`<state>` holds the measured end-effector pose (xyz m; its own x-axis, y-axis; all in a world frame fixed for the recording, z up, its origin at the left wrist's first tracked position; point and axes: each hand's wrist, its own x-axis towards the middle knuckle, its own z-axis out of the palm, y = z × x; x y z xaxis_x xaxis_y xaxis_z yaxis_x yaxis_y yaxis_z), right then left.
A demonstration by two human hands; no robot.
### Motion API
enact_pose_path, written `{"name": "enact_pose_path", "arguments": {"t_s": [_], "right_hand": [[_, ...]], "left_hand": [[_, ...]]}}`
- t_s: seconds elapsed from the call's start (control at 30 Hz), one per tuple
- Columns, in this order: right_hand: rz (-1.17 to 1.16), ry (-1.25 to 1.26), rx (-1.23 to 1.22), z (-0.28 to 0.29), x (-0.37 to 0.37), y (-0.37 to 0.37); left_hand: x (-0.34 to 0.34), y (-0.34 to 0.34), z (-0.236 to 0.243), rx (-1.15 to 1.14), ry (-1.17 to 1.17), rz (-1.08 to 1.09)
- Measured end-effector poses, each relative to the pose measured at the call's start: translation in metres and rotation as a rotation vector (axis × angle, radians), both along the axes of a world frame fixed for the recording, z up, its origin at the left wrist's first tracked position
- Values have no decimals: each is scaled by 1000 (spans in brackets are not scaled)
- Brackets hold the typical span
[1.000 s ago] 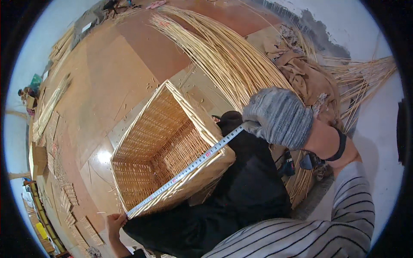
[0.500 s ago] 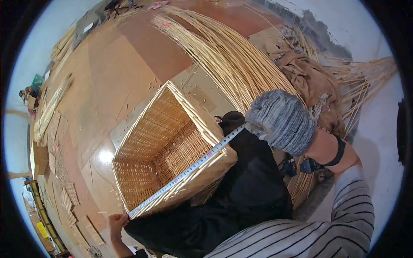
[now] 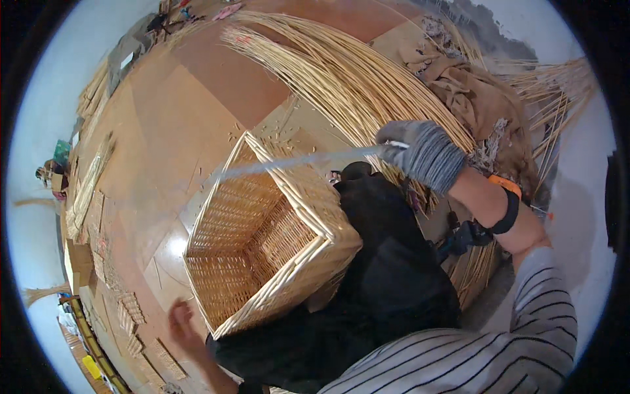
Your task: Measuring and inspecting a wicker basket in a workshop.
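Observation:
My right hand (image 3: pixel 420 154) wears a grey knitted glove and is closed on a tape measure, whose blurred blade (image 3: pixel 289 161) streaks leftward over the basket's upper end. A rectangular woven wicker basket (image 3: pixel 222 274) rests, open top showing, against my black-clad lap (image 3: pixel 374 289). My left hand (image 3: pixel 187 325) is bare, just left of the basket's near corner, with fingers loosely apart and nothing visible in them; it is slightly blurred.
A long bundle of pale rods (image 3: pixel 348 79) lies beyond the basket, beside brown cloth (image 3: pixel 479 108). Loose rods (image 3: pixel 538 92) lean by the right wall. Woven pieces (image 3: pixel 131 315), a cardboard box (image 3: pixel 79 259) and more bundles (image 3: pixel 92 184) lie along the left.
My left hand has let go of the tape's end at the basket's corner. My right hand has risen, and the blade has swung up off the near rim, now smeared by motion.

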<state>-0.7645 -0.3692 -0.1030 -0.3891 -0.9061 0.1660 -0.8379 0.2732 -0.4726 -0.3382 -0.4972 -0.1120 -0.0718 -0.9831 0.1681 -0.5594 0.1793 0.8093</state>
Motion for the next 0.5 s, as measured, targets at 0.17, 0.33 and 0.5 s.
{"name": "enact_pose_path", "arguments": {"t_s": [0.17, 0.33, 0.5], "right_hand": [[-356, -309, 296, -104, -65, 38], [-779, -894, 346, -189, -111, 100], [-870, -746, 453, -261, -169, 109]], "left_hand": [[-126, 43, 5, -110, -234, -648], [-187, 56, -4, -165, -427, -770], [-178, 50, 2, -60, -576, -771]]}}
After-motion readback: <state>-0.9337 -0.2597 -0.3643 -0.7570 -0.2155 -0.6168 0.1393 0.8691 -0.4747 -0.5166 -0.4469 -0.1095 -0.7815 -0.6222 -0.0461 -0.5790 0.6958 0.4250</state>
